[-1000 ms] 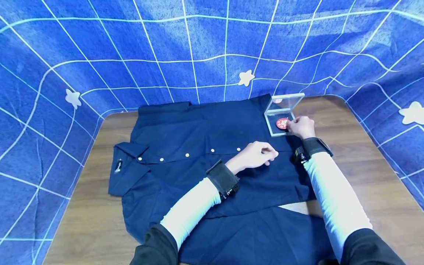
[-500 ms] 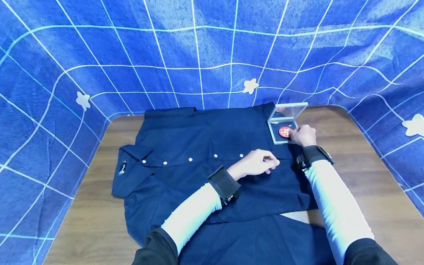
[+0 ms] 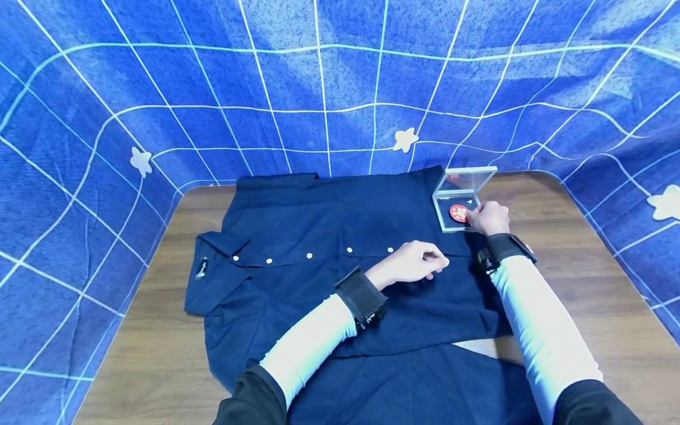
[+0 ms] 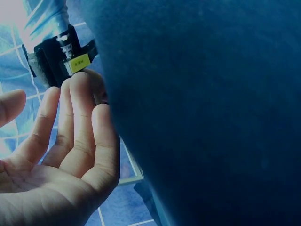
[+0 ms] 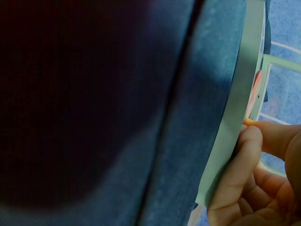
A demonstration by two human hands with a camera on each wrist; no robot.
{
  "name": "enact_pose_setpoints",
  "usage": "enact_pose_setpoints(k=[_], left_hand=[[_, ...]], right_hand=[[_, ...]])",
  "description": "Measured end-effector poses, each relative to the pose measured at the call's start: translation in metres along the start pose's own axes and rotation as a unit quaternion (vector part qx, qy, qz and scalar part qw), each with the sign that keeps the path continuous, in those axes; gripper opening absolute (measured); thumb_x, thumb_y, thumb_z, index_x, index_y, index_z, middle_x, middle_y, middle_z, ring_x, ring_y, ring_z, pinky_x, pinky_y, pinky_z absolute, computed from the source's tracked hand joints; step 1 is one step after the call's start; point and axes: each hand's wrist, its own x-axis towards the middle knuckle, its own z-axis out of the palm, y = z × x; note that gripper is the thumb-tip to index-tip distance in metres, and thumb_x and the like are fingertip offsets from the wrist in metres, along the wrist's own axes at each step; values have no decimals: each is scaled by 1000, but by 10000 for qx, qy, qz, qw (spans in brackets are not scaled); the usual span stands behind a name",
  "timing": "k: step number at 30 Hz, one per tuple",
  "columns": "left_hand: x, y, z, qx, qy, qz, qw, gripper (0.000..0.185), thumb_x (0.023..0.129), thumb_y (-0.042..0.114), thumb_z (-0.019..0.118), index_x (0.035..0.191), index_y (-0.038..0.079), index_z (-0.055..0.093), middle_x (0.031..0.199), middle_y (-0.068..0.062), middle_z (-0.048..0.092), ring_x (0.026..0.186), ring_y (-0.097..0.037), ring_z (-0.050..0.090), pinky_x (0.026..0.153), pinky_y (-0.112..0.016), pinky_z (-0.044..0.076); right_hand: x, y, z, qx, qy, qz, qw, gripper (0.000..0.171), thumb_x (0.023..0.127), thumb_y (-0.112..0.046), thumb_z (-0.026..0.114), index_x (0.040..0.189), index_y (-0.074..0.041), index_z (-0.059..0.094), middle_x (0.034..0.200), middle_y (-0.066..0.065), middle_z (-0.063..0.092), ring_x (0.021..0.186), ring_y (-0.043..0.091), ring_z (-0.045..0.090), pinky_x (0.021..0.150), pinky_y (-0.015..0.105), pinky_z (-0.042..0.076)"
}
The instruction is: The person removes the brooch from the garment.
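Note:
A navy button-up shirt (image 3: 297, 224) lies spread flat with its collar to the left. On its far right part sits a square, pale-framed display case (image 3: 441, 219), its clear lid (image 3: 470, 179) raised. Inside is a red disc (image 3: 458, 213) with a pale gold pattern. My right hand (image 3: 490, 217) reaches over the case's near right edge and pinches the rim of the disc. In the right wrist view, thumb and forefinger meet at the edge of the red disc (image 5: 254, 92). My left hand (image 3: 417, 260), fingers loosely curled, hovers over the shirt near its button row, holding nothing.
More dark cloth (image 3: 414, 383) lies at the front. A wooden tabletop (image 3: 574, 254) shows on the right and at the left. Blue gridded fabric (image 3: 276, 77) with white stars stands round the back and sides.
The head view has tilted, so everything sits slightly lower and further right. The right hand stays at the disc, which lies in the case as before. The left hand holds its place.

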Motion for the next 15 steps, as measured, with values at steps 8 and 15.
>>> enact_pose_setpoints(k=[8, 15], left_hand=[[2, 1, -5, 190, 88, 36, 9998, 23, 98, 29, 59, 108, 12, 72, 92, -1, 72, 70, -4, 67, 64, -19, 48], [-4, 8, -19, 938, 434, 692, 9922, 26, 98, 28, 59, 111, 10, 72, 106, -2, 74, 80, -7, 67, 69, -15, 48]], right_hand=[[4, 3, -3, -100, 111, -104, 9998, 31, 90, -27, 56, 95, 2, 65, 111, 33, 62, 108, 52, 56, 90, 57, 47], [3, 8, -15, 60, 371, -394, 9985, 33, 91, -28, 55, 93, 3, 66, 101, 29, 66, 102, 50, 58, 88, 55, 47]])
